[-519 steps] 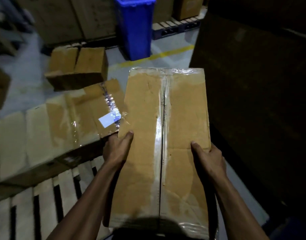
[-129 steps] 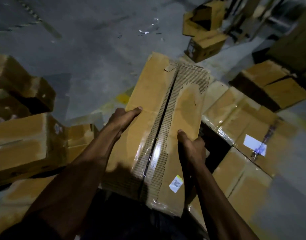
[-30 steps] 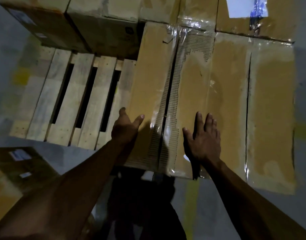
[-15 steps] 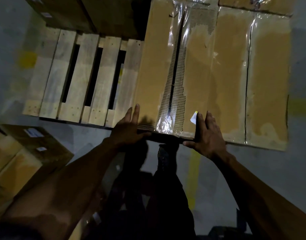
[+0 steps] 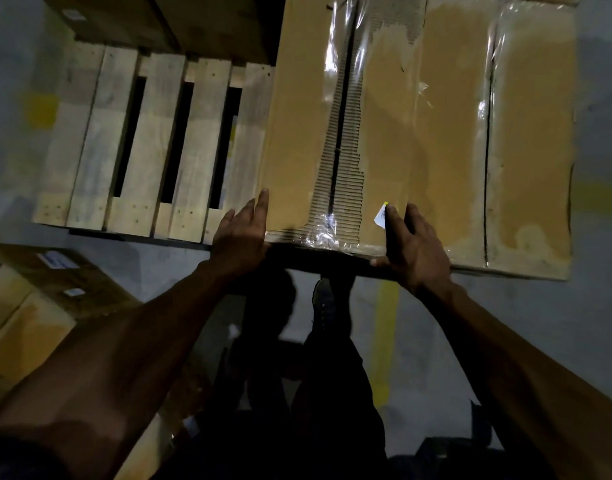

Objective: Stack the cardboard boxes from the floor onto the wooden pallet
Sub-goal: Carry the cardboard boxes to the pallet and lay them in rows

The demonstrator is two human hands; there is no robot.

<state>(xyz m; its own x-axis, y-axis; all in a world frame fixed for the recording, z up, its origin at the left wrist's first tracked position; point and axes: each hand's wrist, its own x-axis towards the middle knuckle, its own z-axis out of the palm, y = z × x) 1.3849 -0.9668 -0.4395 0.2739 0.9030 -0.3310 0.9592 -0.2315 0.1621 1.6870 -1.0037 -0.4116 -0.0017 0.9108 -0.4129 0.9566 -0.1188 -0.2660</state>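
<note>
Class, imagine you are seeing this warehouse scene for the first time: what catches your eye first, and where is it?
Centre frame, the torn cardboard box with stripped, taped seam lies on the wooden pallet, beside a second box. The left hand and right hand touch its near corners, fingers straight.

Both arms reach forward and down; left hand and right hand lie flat, fingers straight.

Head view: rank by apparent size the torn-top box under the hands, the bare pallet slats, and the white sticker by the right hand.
1. torn-top box and bare pallet slats: look alike, unsure.
2. white sticker, smallest.
</note>
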